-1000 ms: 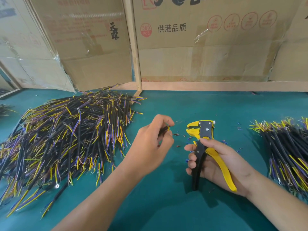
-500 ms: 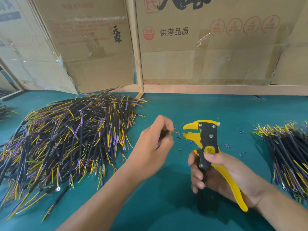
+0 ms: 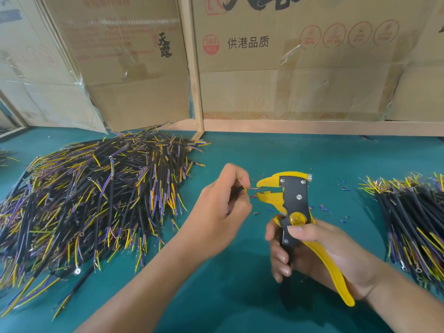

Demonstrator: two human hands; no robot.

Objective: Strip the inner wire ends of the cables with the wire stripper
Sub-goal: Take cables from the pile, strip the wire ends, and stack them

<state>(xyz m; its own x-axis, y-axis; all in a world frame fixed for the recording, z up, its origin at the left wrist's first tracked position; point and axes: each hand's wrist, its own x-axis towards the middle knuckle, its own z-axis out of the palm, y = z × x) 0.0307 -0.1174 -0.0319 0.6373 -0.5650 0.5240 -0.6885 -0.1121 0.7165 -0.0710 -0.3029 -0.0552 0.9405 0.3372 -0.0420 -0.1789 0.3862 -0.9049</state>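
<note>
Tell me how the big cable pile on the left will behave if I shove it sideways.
The cable pile looks loose, so it would probably spread rather than slide as one. The short black cables seem fairly stiff and lie crossed, so they may snag and drag neighbours. Ring terminals at some ends could catch too.

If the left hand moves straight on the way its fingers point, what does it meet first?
Most likely the yellow nose of the wire stripper, which the right hand holds; the left hand already points its wire there.
</note>
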